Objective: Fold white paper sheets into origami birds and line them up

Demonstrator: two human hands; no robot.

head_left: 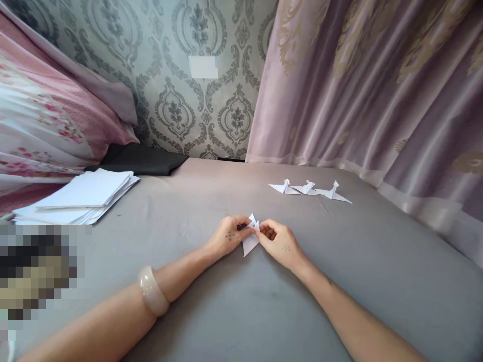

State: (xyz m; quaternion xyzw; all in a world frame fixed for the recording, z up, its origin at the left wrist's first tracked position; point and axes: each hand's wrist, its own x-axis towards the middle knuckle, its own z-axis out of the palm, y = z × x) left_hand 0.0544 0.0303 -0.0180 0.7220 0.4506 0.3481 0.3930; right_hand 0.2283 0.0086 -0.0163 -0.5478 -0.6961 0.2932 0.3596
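A small piece of folded white paper (250,245) is held upright between both hands near the middle of the view, its lower end pointing down. My left hand (230,235) grips its left side, thumb in front and fingers behind. From the right, my right hand (281,241) pinches the paper's edge between thumb and curled fingers. The fingertips of both hands nearly meet on the paper and hide part of its folds. Three folded white paper birds (308,188) stand in a row farther back on the right.
A stack of white paper sheets (86,191) lies at the left, with a folded black cloth or bag (139,160) behind it. Grey fabric (241,311) covers the surface. Pink curtains (339,90) hang at the right. A blurred patch (33,271) hides the lower left.
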